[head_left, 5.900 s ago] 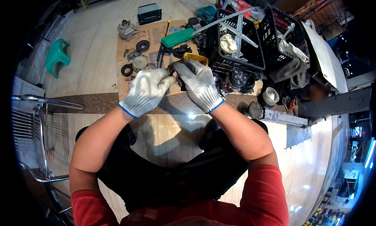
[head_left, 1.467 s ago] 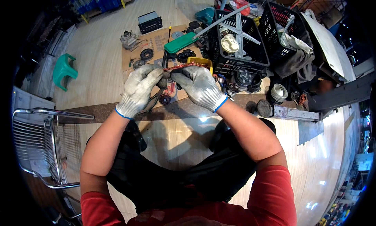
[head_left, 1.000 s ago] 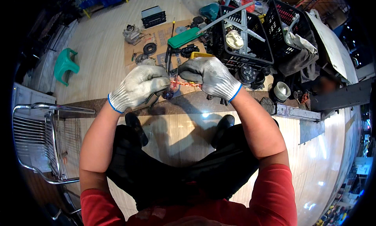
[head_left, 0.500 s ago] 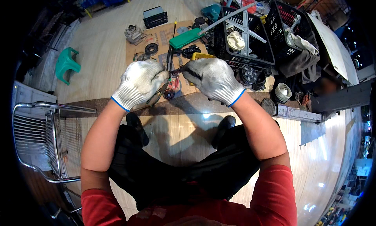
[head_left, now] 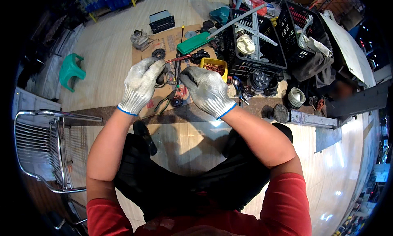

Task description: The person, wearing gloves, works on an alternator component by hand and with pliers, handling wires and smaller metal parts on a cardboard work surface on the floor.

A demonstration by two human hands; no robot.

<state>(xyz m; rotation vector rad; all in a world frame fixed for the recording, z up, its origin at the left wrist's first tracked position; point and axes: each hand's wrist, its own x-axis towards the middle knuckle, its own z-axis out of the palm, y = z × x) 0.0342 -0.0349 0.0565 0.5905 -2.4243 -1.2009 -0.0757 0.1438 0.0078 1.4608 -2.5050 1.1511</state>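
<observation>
Fingers of the gloved left hand (head_left: 141, 86) are pinched together around the near end of a thin red strip (head_left: 179, 58), which juts out to the right above the cardboard sheet (head_left: 167, 42). Pinching just one end leaves most of the strip exposed, probably so that the other hand can get at it. The right hand (head_left: 208, 91) is raised apart from the strip, its fingers curled in toward the thumb; whether they hold anything, I cannot tell. Both hands are above the sheet, between its near edge and its middle.

Pliers (head_left: 169, 97) lie toward the near edge with their handles pointing back at the person, likely for easy reach. A round dark part (head_left: 177, 101) is just beside them. Toward the sheet's right edge, a yellow tub (head_left: 225, 74) holds copper-coloured bits (head_left: 213, 67), presumably to stop them scattering. A black ring (head_left: 158, 53) lies flat toward the left edge, which likely keeps it from rolling.
</observation>
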